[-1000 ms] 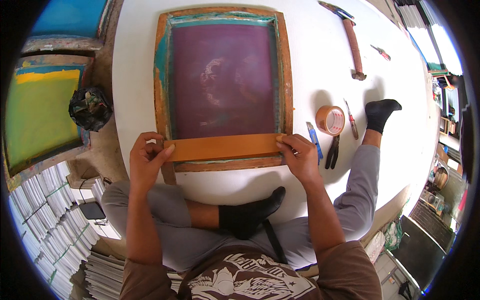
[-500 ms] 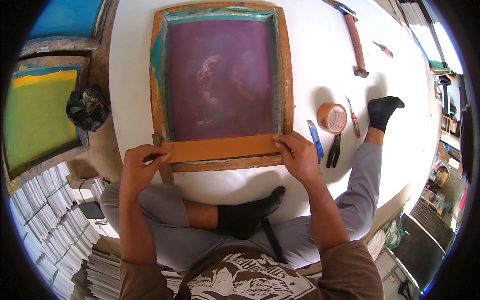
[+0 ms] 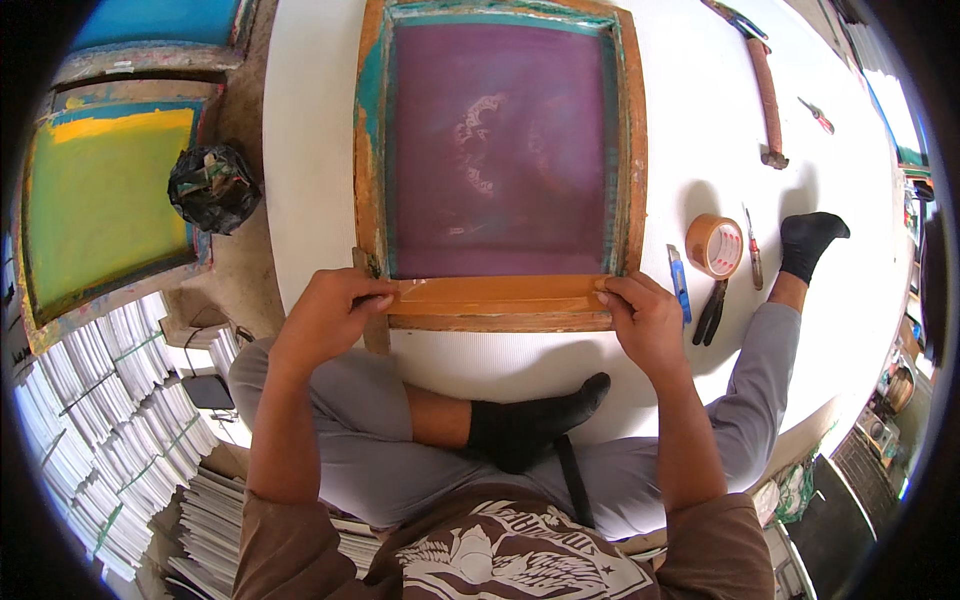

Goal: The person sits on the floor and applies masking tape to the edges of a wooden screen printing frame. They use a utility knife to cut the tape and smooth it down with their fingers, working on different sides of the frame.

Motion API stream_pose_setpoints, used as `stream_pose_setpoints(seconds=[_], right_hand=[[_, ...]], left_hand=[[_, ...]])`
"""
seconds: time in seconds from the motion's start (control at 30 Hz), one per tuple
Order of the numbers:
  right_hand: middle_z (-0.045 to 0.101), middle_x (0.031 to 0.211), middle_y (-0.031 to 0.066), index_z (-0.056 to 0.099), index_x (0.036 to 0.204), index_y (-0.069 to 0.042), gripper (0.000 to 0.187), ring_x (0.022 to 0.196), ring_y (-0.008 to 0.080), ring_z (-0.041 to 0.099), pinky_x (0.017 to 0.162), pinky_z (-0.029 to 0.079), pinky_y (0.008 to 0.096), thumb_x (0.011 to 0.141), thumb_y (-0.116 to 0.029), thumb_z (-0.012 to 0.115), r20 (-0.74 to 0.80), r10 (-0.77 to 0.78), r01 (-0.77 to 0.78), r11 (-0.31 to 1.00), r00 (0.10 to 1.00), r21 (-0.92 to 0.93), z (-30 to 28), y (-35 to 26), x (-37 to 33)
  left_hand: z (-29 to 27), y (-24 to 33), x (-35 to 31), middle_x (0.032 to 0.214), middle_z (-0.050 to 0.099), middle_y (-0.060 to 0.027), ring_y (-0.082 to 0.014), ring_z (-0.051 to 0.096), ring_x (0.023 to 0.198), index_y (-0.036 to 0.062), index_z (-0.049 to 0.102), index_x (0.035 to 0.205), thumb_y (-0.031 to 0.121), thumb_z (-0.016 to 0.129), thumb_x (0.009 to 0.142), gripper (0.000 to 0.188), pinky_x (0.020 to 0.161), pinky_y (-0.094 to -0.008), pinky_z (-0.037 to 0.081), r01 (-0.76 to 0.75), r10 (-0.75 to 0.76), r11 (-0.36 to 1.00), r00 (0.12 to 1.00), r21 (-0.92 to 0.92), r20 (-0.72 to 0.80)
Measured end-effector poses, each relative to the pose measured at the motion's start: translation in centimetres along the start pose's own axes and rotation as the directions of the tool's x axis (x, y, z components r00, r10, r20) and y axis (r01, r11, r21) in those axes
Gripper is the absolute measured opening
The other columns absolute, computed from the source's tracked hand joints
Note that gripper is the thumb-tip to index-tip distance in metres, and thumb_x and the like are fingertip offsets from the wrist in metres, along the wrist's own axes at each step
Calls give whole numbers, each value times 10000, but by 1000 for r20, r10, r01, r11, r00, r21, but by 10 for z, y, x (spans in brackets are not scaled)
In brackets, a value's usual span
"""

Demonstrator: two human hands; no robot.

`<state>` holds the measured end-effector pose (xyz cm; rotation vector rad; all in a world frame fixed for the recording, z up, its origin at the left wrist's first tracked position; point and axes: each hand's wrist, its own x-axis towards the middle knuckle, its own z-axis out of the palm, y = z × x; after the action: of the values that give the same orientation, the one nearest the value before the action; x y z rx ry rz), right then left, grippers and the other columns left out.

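Observation:
A wooden screen-printing frame with purple mesh lies on the white surface before me. Along its near edge stretches a strip of brown packing tape. My left hand pinches the strip's left end between thumb and fingers, close to the frame's near left corner. At the near right corner my right hand pinches the other end. The strip covers the near inner border of the frame and looks slightly creased. To the right of my right hand are a roll of brown tape, a blue utility knife and black-handled pliers.
A hammer and a red-handled screwdriver lie on the right, near my black-socked foot. Beyond them is a small red tool. At left, a black plastic bag rests against a green-meshed screen; paper stacks stand nearer.
The tape strip has come down onto the near part of the frame, with both hands still at its ends. The whole view has shifted, so everything sits farther right.

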<state>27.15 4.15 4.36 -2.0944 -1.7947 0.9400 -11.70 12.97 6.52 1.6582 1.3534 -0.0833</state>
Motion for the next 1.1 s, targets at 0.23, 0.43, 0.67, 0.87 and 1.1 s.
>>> stream_pose_setpoints(seconds=[0.23,0.43,0.67,0.87,1.1], right_hand=[[716,908,125,786,1036,-64,138,793,339,707,713,548,423,918,-133,761,29,23,-23,1000,999,-12,1,-2,-2],[715,902,131,792,1038,-69,139,812,366,705,718,541,449,920,-137,763,51,41,-38,997,998,-66,0,-4,-3],[732,945,121,806,1037,-144,157,858,372,735,765,575,492,943,-228,713,138,113,-89,982,984,-167,-3,-7,-4],[723,909,112,817,1026,-106,144,850,363,722,753,553,471,929,-192,756,139,142,-115,976,980,-185,-3,-16,0],[719,924,111,822,1034,-108,143,867,359,724,770,554,474,938,-174,741,200,170,-116,959,965,-257,-6,-20,2]], left_hand=[[5,2,4,922,716,-201,-396,693,920,68,807,1137,158,737,930,237,821,-471,524,-23,12,985,998,172,69],[0,16,8,995,729,-175,-387,703,987,116,820,1121,188,684,964,220,860,-493,545,0,-60,918,989,398,137],[7,27,8,1026,724,-144,-361,714,1004,162,820,1143,220,660,983,234,865,-494,557,-15,-87,849,982,528,167],[9,27,10,1002,719,-141,-351,724,988,161,821,1127,209,659,979,225,851,-484,577,-60,-67,801,980,595,189],[13,30,9,1011,709,-143,-330,742,969,162,807,1171,113,662,934,283,832,-447,604,-140,-30,725,972,675,234]])
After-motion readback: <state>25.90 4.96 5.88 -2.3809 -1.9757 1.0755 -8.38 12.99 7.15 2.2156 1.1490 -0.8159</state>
